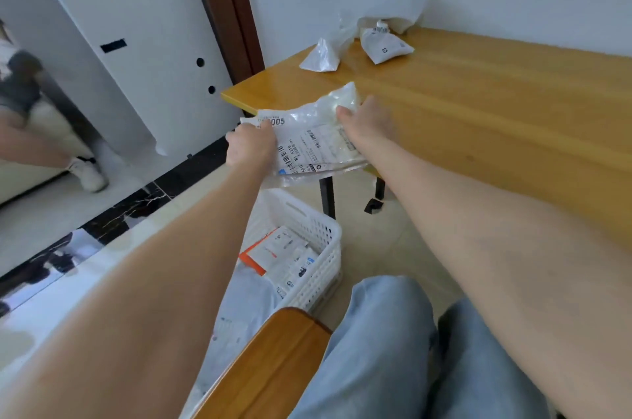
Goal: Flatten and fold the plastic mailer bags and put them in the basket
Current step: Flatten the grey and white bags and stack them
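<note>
While both hands grip a mailer bag [307, 141] at the table [496, 103] corner, the basket [307, 247] sits below.

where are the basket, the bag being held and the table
basket [326, 240]: head view, on its white slotted far wall
held bag [307, 141]: head view, on its printed label
table [478, 103]: head view, on bare wood top

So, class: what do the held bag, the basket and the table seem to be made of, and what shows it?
Bag: thin, glossy, see-through plastic film; it crinkles and glints, with printed paper labels stuck on.
Basket: white moulded plastic, judging by its even perforated walls.
Table: wood or wood-look veneer with a smooth sheen; grain streaks and reflections show, but solid or laminate is unclear.
</note>
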`<state>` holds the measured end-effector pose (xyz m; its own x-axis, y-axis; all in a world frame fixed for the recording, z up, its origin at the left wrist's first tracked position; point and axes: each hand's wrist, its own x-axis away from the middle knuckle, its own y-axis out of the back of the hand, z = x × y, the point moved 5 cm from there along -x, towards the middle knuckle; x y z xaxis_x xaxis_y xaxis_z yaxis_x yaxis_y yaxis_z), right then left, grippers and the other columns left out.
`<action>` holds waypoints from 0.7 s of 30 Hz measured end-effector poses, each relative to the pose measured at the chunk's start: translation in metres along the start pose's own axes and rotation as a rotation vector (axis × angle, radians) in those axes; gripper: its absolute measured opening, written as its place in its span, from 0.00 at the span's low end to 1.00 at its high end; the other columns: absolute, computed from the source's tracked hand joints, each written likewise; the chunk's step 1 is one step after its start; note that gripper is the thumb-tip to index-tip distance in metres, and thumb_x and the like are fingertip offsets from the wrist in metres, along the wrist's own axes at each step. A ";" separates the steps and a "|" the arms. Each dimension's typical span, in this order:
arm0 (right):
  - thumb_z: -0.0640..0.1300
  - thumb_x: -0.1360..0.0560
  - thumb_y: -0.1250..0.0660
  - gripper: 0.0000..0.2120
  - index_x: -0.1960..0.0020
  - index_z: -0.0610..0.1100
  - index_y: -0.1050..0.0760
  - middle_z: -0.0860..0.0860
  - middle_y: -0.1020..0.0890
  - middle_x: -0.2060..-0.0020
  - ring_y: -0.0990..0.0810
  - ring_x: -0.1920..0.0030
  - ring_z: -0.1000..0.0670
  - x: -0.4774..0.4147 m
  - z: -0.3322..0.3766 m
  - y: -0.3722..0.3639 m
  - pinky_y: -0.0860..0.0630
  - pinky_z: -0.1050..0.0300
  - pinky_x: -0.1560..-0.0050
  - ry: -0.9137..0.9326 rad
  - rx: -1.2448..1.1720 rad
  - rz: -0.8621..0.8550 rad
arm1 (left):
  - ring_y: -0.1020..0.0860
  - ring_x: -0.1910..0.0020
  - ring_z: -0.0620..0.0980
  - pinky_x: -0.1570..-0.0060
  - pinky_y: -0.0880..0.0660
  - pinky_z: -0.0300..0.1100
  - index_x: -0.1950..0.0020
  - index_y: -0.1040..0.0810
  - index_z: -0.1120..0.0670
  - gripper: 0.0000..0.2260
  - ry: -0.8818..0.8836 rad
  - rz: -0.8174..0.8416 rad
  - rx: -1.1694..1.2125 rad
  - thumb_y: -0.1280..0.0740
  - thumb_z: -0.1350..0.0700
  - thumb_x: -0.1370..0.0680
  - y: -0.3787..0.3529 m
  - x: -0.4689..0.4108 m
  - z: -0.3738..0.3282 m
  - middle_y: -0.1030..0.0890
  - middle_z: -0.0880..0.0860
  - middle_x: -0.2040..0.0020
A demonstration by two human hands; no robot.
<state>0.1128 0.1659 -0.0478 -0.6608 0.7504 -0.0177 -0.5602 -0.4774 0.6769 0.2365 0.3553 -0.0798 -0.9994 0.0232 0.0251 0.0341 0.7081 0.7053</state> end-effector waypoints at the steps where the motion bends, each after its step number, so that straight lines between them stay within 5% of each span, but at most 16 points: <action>1: 0.58 0.22 0.40 0.21 0.38 0.44 0.31 0.47 0.22 0.42 0.23 0.43 0.43 0.009 0.011 -0.012 0.30 0.51 0.48 0.049 0.034 0.004 | 0.22 0.47 0.59 0.46 0.26 0.52 0.38 0.24 0.61 0.24 0.035 -0.038 -0.010 0.47 0.46 0.23 0.008 0.001 0.016 0.24 0.59 0.41; 6: 0.57 0.21 0.41 0.17 0.42 0.44 0.30 0.49 0.21 0.51 0.22 0.51 0.45 0.042 0.030 -0.081 0.34 0.55 0.61 0.250 0.128 0.077 | 0.25 0.46 0.58 0.47 0.29 0.49 0.36 0.27 0.61 0.22 0.226 -0.103 -0.019 0.48 0.47 0.20 0.019 0.001 0.099 0.25 0.58 0.41; 8: 0.56 0.20 0.41 0.17 0.41 0.43 0.30 0.49 0.22 0.51 0.24 0.55 0.46 0.045 0.017 -0.109 0.35 0.56 0.63 0.246 0.137 0.135 | 0.25 0.50 0.57 0.51 0.29 0.48 0.40 0.26 0.60 0.20 0.269 -0.086 -0.011 0.48 0.47 0.19 0.012 0.003 0.128 0.24 0.57 0.47; 11: 0.55 0.20 0.42 0.18 0.39 0.42 0.31 0.47 0.21 0.48 0.26 0.56 0.46 0.044 -0.007 -0.144 0.37 0.57 0.67 0.184 0.168 0.225 | 0.23 0.48 0.58 0.49 0.28 0.49 0.40 0.25 0.59 0.22 0.334 -0.046 -0.013 0.48 0.45 0.20 -0.008 0.002 0.166 0.23 0.58 0.43; 21: 0.51 0.20 0.44 0.15 0.42 0.42 0.28 0.45 0.21 0.45 0.24 0.46 0.41 0.015 -0.060 -0.236 0.31 0.53 0.53 0.038 0.165 0.442 | 0.23 0.47 0.60 0.45 0.27 0.48 0.42 0.23 0.62 0.22 0.476 0.073 -0.002 0.46 0.47 0.21 -0.067 -0.011 0.247 0.23 0.61 0.42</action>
<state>0.2048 0.2620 -0.2519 -0.8375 0.4729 0.2738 -0.1365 -0.6662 0.7332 0.2445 0.4816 -0.3026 -0.8830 -0.2531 0.3954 0.1045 0.7151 0.6912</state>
